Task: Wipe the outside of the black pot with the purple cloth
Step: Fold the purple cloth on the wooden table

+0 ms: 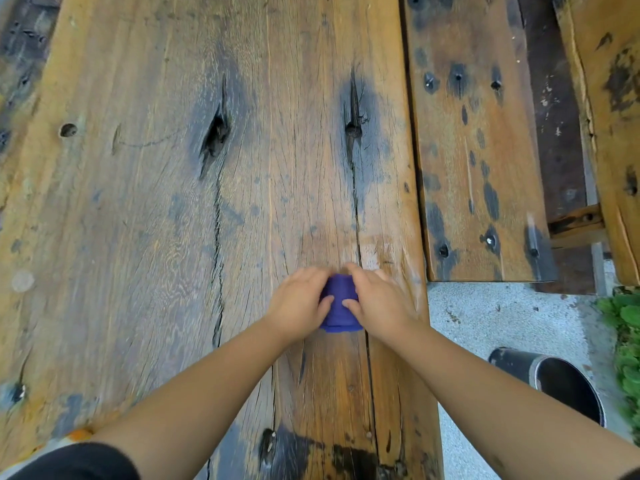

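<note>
A: Purple cloth [338, 304], status?

B: Folded, flat on the table [145, 209]. Left hand [298, 304] and right hand [379, 299] pressed on it from either side, thumbs on top, fingers curled over its far edge. Both hands were closed on the cloth.

A: Pot [554, 382]?

B: Well apart from the grip, to its right and nearer the body, off the table on the ground. Nothing touched it.

A: Progress?

B: Judged not begun. Remaining: bring cloth to pot, wipe its outside.
</note>
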A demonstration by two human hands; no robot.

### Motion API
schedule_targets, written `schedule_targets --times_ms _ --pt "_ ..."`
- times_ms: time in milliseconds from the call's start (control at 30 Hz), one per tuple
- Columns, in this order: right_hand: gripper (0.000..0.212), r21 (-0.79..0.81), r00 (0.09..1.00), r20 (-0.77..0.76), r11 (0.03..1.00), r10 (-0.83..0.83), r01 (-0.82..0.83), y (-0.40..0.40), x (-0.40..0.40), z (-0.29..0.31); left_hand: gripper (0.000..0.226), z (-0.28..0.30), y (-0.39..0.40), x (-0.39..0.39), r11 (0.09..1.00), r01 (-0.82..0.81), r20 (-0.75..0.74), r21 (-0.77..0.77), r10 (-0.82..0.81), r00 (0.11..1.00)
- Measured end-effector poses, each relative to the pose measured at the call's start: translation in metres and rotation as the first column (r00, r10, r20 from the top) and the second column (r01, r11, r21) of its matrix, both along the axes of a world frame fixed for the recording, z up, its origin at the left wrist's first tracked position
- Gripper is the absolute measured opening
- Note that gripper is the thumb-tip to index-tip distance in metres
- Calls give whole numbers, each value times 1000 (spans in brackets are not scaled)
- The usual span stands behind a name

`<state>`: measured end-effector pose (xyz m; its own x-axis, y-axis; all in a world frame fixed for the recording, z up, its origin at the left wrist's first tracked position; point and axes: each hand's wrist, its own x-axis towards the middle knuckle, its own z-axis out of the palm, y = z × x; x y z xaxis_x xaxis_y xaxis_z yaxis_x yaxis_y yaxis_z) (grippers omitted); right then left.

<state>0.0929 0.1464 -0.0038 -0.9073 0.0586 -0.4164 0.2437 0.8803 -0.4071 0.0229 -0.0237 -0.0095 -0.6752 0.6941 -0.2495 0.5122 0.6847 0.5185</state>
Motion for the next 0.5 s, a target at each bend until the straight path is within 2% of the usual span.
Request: schedule_targets --times_ms 67,133,167,233,300,333,400,500 --pt "76 102 997 68 994 25 -32 5 -7 -6 58 -5 5 -11 992 -4 9 -124 5 1000" --pt "66 124 993 119 992 11 -26 11 -9 -12 63 -11 7 -19 958 57 75 -281 -38 996" --pt "58 96 991 130 995 -5 -8 14 -10 -13 60 -13 7 -21 947 72 107 -312 -41 993" --pt "43 -6 992 127 1000 -4 4 17 -9 -14 45 -15 6 -18 973 38 186 -226 5 983" --pt "32 -191 994 103 980 -38 57 19 -4 -10 24 -11 3 -10 997 -72 331 -18 74 941" --pt "30 -319 989 111 940 -92 124 20 0 -5 20 -5 2 -7 986 -155 429 61 115 896" --pt "30 -536 957 165 792 -240 291 20 7 10 22 10 0 -2 932 -340 611 128 196 767" --pt "35 -696 868 269 539 -416 474 18 19 36 23 39 4 9 820 -542 751 183 239 615"
